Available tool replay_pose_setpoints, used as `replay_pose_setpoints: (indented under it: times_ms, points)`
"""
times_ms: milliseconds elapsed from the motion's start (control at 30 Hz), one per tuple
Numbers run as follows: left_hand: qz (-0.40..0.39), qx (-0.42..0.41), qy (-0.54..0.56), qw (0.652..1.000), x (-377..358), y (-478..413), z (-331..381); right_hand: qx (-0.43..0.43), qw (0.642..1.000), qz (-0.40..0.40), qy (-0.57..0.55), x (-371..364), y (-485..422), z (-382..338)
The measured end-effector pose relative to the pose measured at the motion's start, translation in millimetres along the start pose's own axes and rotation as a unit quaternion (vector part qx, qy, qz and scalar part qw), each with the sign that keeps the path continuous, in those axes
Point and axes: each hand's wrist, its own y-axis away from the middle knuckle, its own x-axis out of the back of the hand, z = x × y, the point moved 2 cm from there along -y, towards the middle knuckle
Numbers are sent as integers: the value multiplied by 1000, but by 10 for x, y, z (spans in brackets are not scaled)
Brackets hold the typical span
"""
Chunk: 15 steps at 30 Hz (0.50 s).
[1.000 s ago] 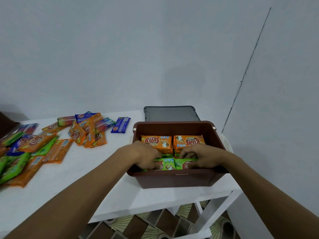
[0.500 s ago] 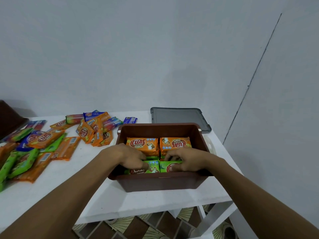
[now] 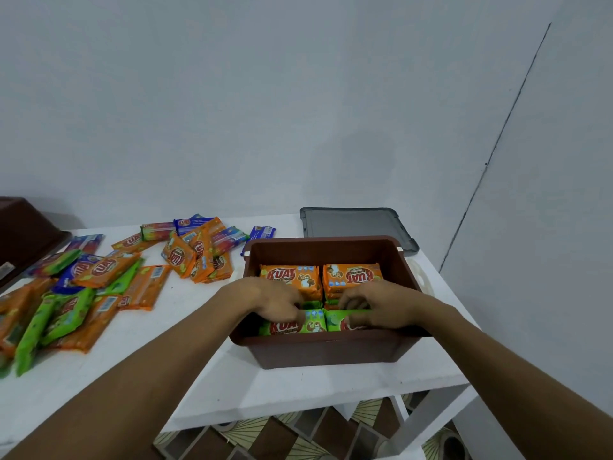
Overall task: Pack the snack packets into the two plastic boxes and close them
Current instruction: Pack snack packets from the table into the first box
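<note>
The head camera looks down at a white table (image 3: 199, 360) by a pale wall. A brown box (image 3: 325, 351) sits open on the right part of the table, near the front edge. Both hands reach into it at the near side.

The left hand (image 3: 268, 298) has its fingers bent down over the top edge of the left green packet (image 3: 313, 322) and holds it. The right hand (image 3: 381, 303) has its fingers curled over the top of the right green packet (image 3: 335, 322), with the thumb low on the front, so it pinches it. The two green packets stand side by side, touching, against the near wall of the box.

Behind the hands, two orange packets (image 3: 292, 277) sit side by side in the far half of the box. The words on the right one are upside down.

A grey lid (image 3: 355, 224) lies flat on the table just behind the box, close to the wall.

On the left of the table lies a big pile of loose packets (image 3: 99, 283) in orange, green and blue, well apart from the box. One blue packet (image 3: 262, 232) lies just beside the far left corner of the box. A second brown box (image 3: 23, 234) shows only partly at the far left edge.

Under the table you can see patterned floor tiles (image 3: 265, 439)
</note>
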Motion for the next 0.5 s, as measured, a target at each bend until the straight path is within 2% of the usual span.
replay_pose_setpoints:
  times_ms: [67, 133, 200, 267, 333, 400, 500]
  points:
    - [106, -26, 14, 994, 57, -26, -73, 28, 995, 92, -20, 89, 1, -13]
    - [198, -22, -24, 980, 141, -33, -137, 50, 983, 167, 50, 213, -17, -23]
    - [262, -11, -107, 959, 215, -56, -163, 39, 973, 182, 136, 296, -57, -36]
    - [277, -17, -160, 947, 241, -139, -162, 11, 966, 158, 204, 312, -147, -28]
    - [254, -16, -193, 948, 223, -260, -157, -11, 962, 121, 245, 282, -258, -13]
    - [244, -11, -218, 945, 195, -372, -152, -17, 958, 96, 269, 245, -355, 10]
    - [273, 2, -207, 940, 178, -455, -178, -22, 957, 98, 273, 241, -441, 73]
